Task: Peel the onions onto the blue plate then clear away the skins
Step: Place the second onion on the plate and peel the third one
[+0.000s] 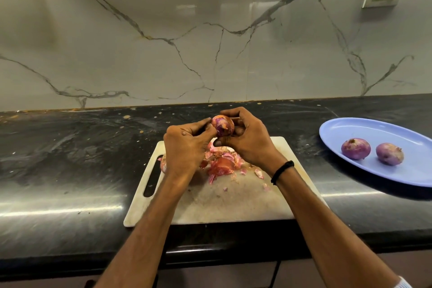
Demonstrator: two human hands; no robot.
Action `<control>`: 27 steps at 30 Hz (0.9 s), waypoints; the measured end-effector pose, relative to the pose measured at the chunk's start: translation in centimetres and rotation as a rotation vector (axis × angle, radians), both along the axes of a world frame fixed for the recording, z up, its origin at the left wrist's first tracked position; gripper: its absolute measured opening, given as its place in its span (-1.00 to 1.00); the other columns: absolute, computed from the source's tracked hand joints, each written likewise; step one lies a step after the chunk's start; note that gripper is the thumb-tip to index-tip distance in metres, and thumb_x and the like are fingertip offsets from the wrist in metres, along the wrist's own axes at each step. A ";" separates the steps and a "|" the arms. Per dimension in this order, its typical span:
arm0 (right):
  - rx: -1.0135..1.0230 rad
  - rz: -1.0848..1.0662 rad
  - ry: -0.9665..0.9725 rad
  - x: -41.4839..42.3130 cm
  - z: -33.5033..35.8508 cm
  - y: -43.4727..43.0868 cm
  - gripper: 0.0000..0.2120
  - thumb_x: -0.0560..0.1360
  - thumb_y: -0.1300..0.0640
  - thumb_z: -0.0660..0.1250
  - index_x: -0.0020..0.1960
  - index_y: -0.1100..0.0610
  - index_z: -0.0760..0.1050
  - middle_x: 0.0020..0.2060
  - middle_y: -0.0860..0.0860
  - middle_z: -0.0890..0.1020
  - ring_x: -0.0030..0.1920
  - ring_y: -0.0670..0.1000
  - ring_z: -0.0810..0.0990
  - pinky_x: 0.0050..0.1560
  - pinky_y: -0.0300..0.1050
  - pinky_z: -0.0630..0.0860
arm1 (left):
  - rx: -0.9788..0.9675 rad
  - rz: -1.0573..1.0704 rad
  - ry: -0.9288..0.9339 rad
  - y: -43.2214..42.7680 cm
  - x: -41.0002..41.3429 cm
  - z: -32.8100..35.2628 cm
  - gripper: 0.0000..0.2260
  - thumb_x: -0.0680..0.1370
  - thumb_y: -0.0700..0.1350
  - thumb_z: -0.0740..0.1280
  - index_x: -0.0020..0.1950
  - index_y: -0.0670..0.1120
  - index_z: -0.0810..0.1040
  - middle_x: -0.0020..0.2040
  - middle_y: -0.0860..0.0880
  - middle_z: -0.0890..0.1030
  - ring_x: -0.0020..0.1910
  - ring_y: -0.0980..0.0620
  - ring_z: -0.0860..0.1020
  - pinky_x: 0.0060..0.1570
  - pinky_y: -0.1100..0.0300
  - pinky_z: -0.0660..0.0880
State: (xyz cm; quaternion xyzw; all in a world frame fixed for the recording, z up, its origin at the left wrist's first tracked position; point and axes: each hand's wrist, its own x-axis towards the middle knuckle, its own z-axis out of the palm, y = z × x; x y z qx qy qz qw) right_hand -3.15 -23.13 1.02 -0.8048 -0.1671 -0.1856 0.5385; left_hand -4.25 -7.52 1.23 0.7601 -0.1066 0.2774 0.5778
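**Counter** (70, 147): dark, glossy.

**Board** (233, 203): pale, lying on the counter with its handle slot at the left.

**Left hand** (184, 145): above the board. The fingers are curled, and thumb and forefinger are closed in a pinch on the onion's left flank, apparently on a flap of skin.

**Onion** (222, 126): held in the air over the board's far edge, between both hands. It is half stripped, with purple flesh showing beside orange skin. It is near-round, so it has no marked long axis. One end seems turned toward the left hand and the viewer, but which end cannot be told.

**Skins** (221, 166): a loose heap on the board, under the hands.

**Right hand** (249, 141): fingers wrapped over the onion with the thumb below, clamped on it.

**Plate** (364, 128): blue, well right of the board. Two peeled onions (355, 148) lie on it.

**Step in hand**: stripping the onion. This is best done by pulling the flap from end to end while the right hand turns the bulb, so that scraps drop on the heap.
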 end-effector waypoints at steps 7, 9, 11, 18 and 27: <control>-0.036 -0.029 -0.013 0.0 -0.2 -0.2 -0.39 0.29 0.17 0.63 0.27 0.10 0.45 0.10 -0.03 0.62 0.09 -0.07 0.65 0.08 -0.27 0.60 | -0.009 -0.061 0.035 0.0 0.2 -0.1 -0.73 0.44 -0.16 0.54 0.11 -0.16 0.68 -0.05 -0.02 0.72 -0.12 0.23 0.67 -0.10 0.37 0.59; -0.045 -0.031 -0.015 0.0 -0.2 -0.2 -0.39 0.29 0.17 0.63 0.26 0.10 0.45 0.10 -0.03 0.62 0.09 -0.08 0.64 0.07 -0.29 0.59 | 0.001 -0.057 0.036 0.1 0.3 -0.2 -0.76 0.44 -0.16 0.53 0.09 -0.15 0.68 -0.08 0.01 0.71 -0.15 0.23 0.68 -0.12 0.36 0.60; -0.048 -0.028 -0.011 0.0 -0.2 -0.3 -0.39 0.28 0.16 0.63 0.25 0.10 0.45 0.10 -0.04 0.62 0.08 -0.08 0.64 0.07 -0.29 0.59 | 0.018 -0.064 0.039 0.2 0.3 -0.1 -0.77 0.44 -0.16 0.53 0.08 -0.15 0.68 -0.11 0.05 0.70 -0.16 0.22 0.68 -0.13 0.36 0.60; -0.008 -0.009 0.016 -0.1 0.1 -0.6 -0.37 0.26 0.14 0.63 0.23 0.09 0.43 0.10 -0.03 0.61 0.10 -0.04 0.65 0.09 -0.22 0.61 | 0.007 -0.121 0.060 0.4 0.4 0.0 -0.79 0.48 -0.14 0.48 0.10 -0.15 0.68 -0.08 0.00 0.72 -0.13 0.17 0.69 -0.09 0.31 0.61; -0.069 -0.020 0.007 -0.2 -0.3 -0.3 -0.40 0.30 0.18 0.62 0.26 0.09 0.44 0.13 -0.02 0.61 0.11 -0.05 0.64 0.07 -0.26 0.60 | 0.044 -0.038 0.038 0.0 0.0 -0.1 -0.76 0.42 -0.15 0.54 0.06 -0.14 0.69 -0.11 0.02 0.71 -0.20 0.26 0.67 -0.18 0.38 0.59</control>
